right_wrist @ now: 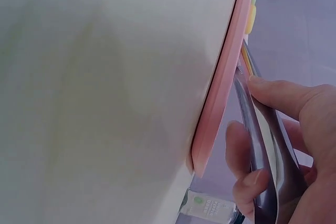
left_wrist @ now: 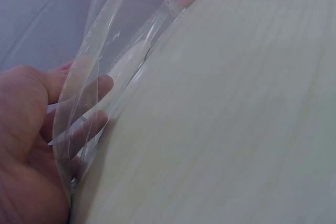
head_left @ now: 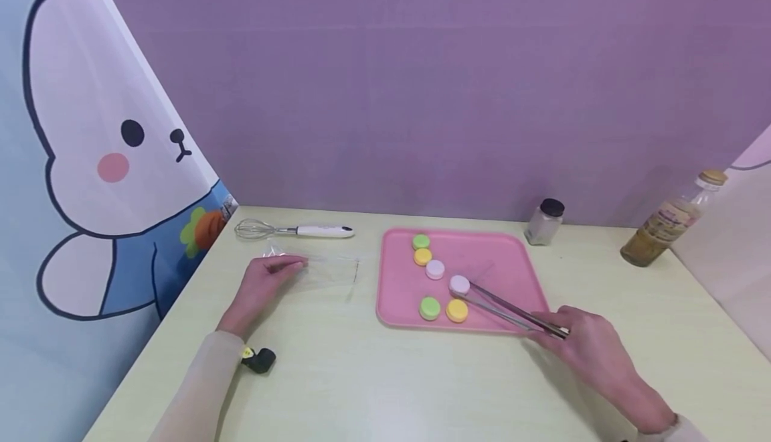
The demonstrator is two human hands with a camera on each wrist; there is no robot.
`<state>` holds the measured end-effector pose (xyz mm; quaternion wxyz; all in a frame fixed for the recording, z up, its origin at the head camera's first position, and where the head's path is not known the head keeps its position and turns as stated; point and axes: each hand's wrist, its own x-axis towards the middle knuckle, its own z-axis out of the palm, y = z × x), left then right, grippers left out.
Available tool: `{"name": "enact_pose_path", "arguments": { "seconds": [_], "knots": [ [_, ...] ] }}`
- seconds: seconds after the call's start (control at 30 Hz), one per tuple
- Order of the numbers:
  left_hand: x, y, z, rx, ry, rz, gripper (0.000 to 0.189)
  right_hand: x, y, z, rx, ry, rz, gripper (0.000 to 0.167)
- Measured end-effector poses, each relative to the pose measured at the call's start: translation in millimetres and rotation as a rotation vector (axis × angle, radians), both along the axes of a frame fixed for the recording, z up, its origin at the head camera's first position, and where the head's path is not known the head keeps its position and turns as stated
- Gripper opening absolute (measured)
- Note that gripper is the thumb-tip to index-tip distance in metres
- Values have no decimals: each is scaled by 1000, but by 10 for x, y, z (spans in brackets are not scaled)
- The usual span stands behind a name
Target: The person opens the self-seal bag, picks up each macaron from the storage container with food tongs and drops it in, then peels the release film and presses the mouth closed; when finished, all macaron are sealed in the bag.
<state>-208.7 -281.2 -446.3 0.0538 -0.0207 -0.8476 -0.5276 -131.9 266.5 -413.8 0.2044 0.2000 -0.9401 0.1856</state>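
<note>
My left hand (head_left: 263,288) holds the edge of a clear plastic bag (head_left: 328,272) on the left of the table. In the left wrist view, fingers (left_wrist: 97,88) show through the clear film (left_wrist: 113,35). My right hand (head_left: 593,349) grips metal tongs (head_left: 508,309), reaching over a pink tray (head_left: 494,248). The tong tips lie on either side of a pale purple macaron (head_left: 459,284); whether they squeeze it, I cannot tell. Another purple macaron (head_left: 435,269), two green macarons (head_left: 430,308) and two yellow macarons (head_left: 456,311) sit on the tray.
A whisk (head_left: 319,231) with a white handle lies behind the bag. Behind the tray's right corner stands a small jar (head_left: 544,222) with a black lid. A corked bottle (head_left: 671,221) stands at the far right, near the purple back wall (head_left: 421,94).
</note>
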Motion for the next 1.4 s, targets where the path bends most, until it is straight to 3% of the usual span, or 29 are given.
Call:
{"name": "enact_pose_path", "arguments": {
  "seconds": [0.17,0.47,0.87,1.27,1.4],
  "knots": [
    [2,23,0,5,5,-4,26,26,7,-19,14,3,2,31],
    [-5,39,0,-8,3,2,26,50,13,16,5,85,48,33],
    [27,43,47,2,-20,6,27,51,-140,147,-26,121,93,35],
    [16,40,94,-20,-15,-3,24,45,-578,331,-72,70,181,34],
    [14,41,94,-25,-16,-2,23,22,-750,392,-54,15,157,35]
  ]
}}
